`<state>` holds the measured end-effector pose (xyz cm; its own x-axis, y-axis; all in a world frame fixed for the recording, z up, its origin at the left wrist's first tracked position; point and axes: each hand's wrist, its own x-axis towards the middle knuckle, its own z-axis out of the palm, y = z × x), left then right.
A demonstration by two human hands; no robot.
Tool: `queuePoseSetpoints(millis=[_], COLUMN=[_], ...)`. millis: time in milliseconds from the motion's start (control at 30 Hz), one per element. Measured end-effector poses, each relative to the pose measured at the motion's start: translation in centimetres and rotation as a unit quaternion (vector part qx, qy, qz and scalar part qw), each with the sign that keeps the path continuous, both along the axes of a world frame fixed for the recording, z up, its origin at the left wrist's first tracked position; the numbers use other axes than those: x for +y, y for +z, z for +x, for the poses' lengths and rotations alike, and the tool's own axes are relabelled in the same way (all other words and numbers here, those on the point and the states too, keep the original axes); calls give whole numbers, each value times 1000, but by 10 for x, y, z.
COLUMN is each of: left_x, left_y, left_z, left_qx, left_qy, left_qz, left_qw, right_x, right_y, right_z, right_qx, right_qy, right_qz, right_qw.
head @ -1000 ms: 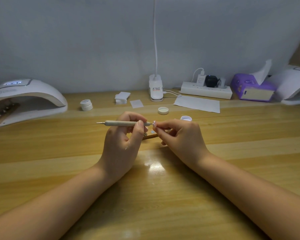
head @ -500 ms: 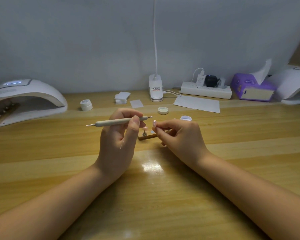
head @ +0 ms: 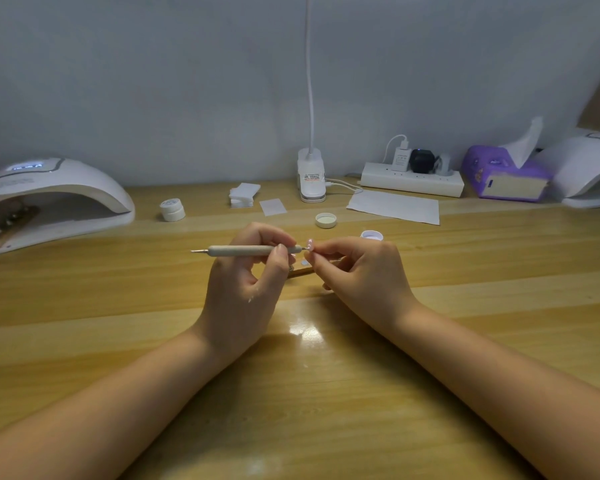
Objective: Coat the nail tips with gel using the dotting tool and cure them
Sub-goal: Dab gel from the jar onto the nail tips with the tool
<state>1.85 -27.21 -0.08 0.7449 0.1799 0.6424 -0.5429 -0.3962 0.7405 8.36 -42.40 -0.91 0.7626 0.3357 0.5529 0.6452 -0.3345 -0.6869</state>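
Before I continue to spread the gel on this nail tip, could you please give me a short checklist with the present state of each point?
1. Dotting tool held firmly by the left hand: ok.
2. Nail tip pinched in the right hand: ok.
3. Tool's point meets the nail tip: ok, it appears to touch.
4. Gel loaded on the tool's point: cannot tell, too small.
5. Open gel jar within reach behind the right hand: ok.
6. Curing lamp on the left powered: ok, its display is lit.

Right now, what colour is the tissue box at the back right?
Purple, with a beige front panel: tissue box, head view.
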Motion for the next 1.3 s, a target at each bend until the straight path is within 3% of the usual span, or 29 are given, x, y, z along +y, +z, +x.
queuePoseSetpoints(millis=[1300], left_x=[1], left_y=[-1], left_z=[0], left_qx=[11], left_qy=[15], left_qz=[-2], left_qw=[1000], right_x=[0], right_y=[-1], right_z=[2], right_qx=[-23], right_qy=[1], right_qz=[1], right_qw=[1000])
